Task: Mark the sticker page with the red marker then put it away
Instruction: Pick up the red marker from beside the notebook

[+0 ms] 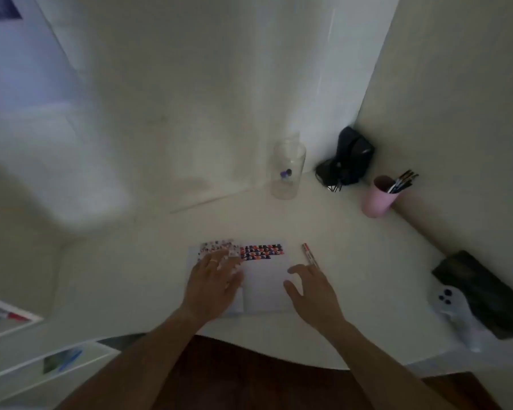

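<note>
A white sticker page (265, 287) lies flat on the white desk (367, 276), with rows of small red and blue stickers along its top and a second patch of stickers at its upper left. My left hand (214, 284) rests flat on the page's left part, fingers spread. The red marker (310, 255) lies on the desk just right of the page, pointing away from me. My right hand (310, 291) hovers open beside the page's right edge, its fingertips just short of the marker's near end and holding nothing.
A clear glass jar (288, 170) stands at the back. A black object (347, 158) fills the corner. A pink cup (378, 198) holds brushes at the right wall. A white phone (453, 309) and dark case (483, 294) lie far right. Open drawers (12, 321) sit at lower left.
</note>
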